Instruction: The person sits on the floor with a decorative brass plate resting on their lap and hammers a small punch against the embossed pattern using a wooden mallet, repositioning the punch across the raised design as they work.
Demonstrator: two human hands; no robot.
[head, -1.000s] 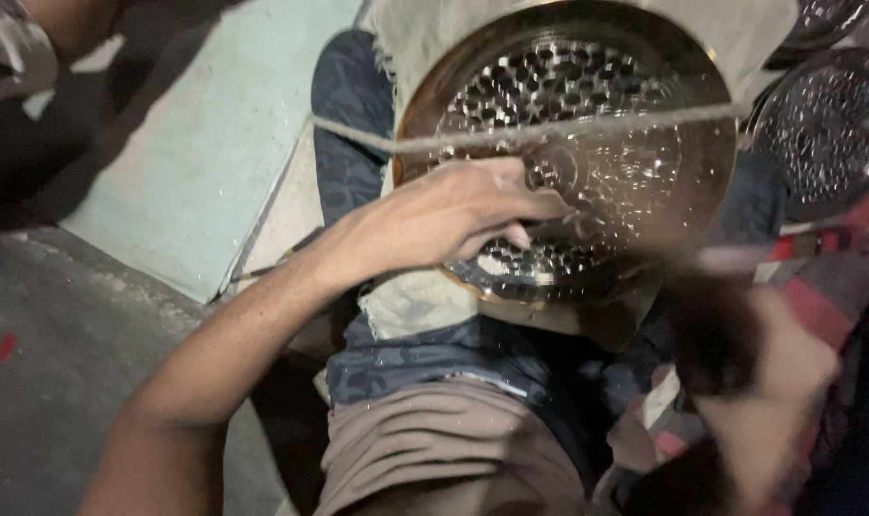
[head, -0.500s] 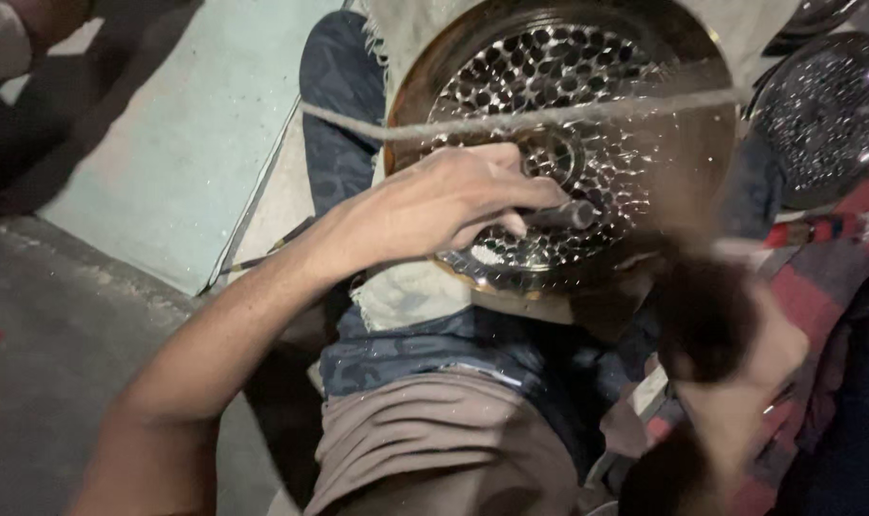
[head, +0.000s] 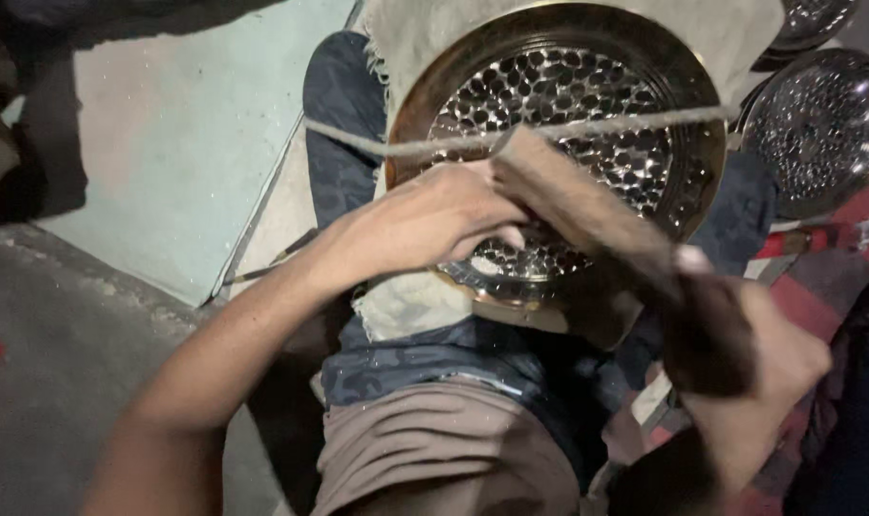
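My left hand (head: 434, 225) presses curled fingers on the round dimpled brass tray (head: 687, 115); my blurred right hand (head: 759, 373) grips a dark wooden mallet (head: 587, 205), its head hidden.

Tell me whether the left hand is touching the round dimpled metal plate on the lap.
Touching. The head view shows the left hand lying on the dimpled metal plate, fingers pressed against its lower dimpled surface with no gap visible.

The round hammered brass plate (head: 683, 124) rested on a pale frayed cloth (head: 406, 301) spread over the person's lap (head: 434, 363). The person sat on a floor of grey concrete (head: 42, 325) beside a pale green slab (head: 176, 143). Two more dimpled metal plates (head: 821, 124) lay at the right.
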